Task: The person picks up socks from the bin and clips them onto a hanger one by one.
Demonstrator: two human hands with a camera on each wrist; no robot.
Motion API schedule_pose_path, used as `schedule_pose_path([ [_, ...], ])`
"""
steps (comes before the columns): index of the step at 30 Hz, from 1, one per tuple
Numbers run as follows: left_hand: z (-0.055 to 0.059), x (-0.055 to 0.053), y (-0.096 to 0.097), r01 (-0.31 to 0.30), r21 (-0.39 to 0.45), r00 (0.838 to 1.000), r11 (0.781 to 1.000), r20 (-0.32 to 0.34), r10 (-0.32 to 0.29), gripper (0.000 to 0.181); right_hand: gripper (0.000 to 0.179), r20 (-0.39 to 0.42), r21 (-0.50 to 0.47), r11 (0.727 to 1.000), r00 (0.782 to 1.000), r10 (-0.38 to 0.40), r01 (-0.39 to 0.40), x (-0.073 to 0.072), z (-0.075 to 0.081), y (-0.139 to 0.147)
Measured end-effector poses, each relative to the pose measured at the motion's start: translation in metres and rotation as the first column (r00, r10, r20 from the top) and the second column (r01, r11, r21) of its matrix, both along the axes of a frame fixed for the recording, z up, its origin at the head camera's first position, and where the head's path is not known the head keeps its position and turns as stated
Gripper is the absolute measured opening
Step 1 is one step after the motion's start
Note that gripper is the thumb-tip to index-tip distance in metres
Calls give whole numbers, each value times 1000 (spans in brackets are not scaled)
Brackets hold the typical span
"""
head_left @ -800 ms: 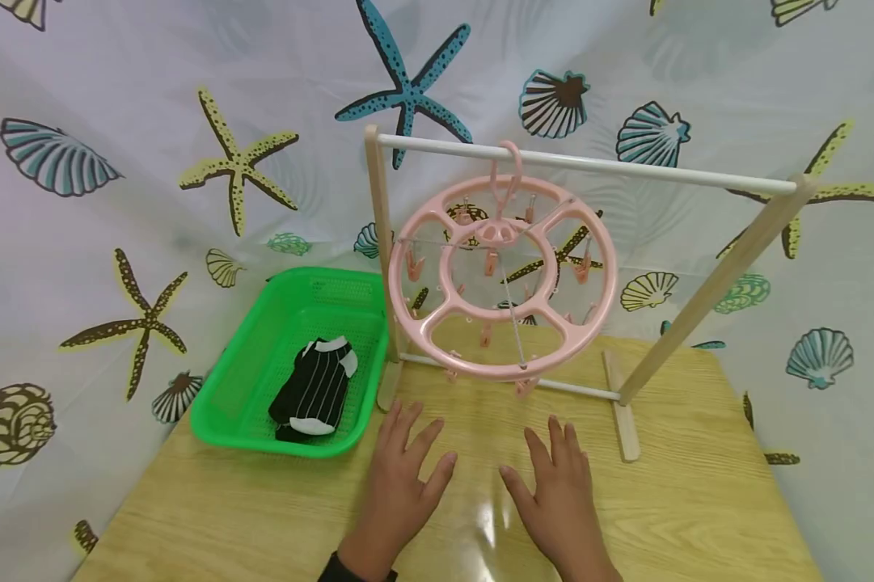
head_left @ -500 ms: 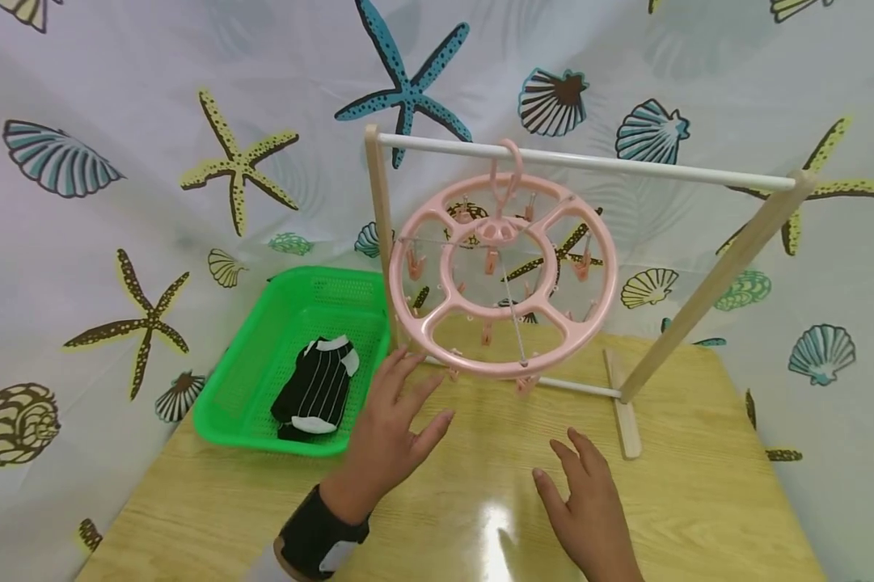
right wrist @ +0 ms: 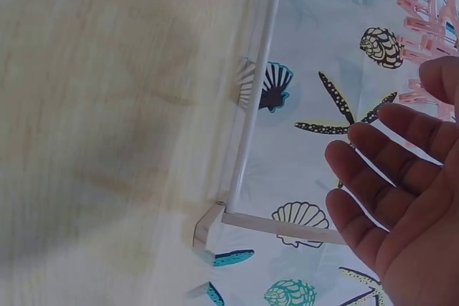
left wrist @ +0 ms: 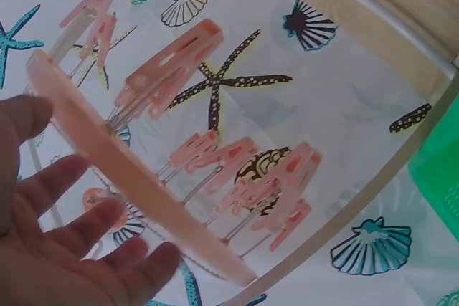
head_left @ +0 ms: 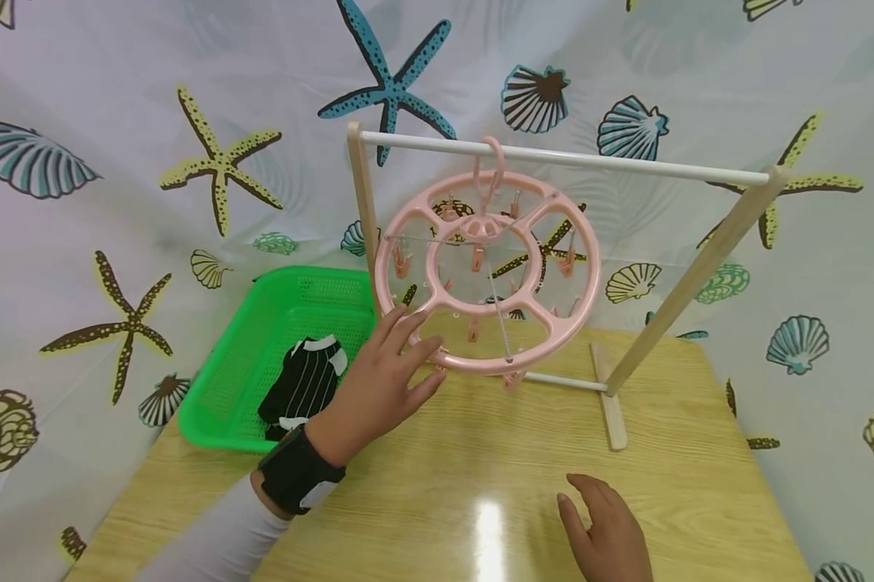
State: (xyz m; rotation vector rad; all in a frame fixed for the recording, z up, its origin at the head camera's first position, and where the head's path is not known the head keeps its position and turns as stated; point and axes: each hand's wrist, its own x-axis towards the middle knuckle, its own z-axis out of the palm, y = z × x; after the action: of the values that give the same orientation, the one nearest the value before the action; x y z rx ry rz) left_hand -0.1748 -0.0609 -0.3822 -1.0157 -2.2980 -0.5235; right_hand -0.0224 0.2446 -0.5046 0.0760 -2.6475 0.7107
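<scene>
A round pink clip hanger (head_left: pixel 480 311) hangs by its hook from the white bar (head_left: pixel 597 161) of a wooden stand. My left hand (head_left: pixel 378 384), fingers spread, is at the ring's lower left edge and overlaps it in the head view. In the left wrist view the fingers lie alongside the pink rim (left wrist: pixel 143 177), and several pink clips (left wrist: pixel 172 69) dangle below it. Over the front right of the table, my right hand (head_left: pixel 607 529) hovers with loosely bent fingers, holding nothing. The right wrist view shows its relaxed fingers (right wrist: pixel 373 184) away from the clips.
A green plastic basket (head_left: pixel 225 388) at the left holds black-and-white striped cloth (head_left: pixel 301 384). The stand's wooden right leg (head_left: pixel 698 279) slants down to a foot on the table (head_left: pixel 684 485). Behind hangs a sheet (head_left: pixel 276 48) printed with starfish and shells.
My left hand has risen from over the table up to the hanger's lower left rim. My right hand has drawn back towards the front right. The head view has shifted slightly.
</scene>
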Motion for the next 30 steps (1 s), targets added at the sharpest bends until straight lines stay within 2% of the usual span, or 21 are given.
schedule_pose_path([
  [5,11,0,0,-18,-74,994,997,103,26,33,23,-30,-11,1000,1000,-1,1,3,-8,0],
  [12,26,0,-3,20,-100,962,995,273,8,24,22,-25,-19,1000,1000,-4,4,5,-11,1],
  [19,39,-1,-6,75,-75,941,994,337,-45,16,21,-21,-21,1000,1000,2,-3,7,-9,-2],
  [26,51,1,-5,80,-85,924,993,379,-42,17,21,-22,-15,1000,1000,-2,2,8,-12,-2],
  [30,55,3,-6,81,-63,916,995,399,-50,17,21,-34,-15,1000,999,-1,1,9,-14,-3],
])
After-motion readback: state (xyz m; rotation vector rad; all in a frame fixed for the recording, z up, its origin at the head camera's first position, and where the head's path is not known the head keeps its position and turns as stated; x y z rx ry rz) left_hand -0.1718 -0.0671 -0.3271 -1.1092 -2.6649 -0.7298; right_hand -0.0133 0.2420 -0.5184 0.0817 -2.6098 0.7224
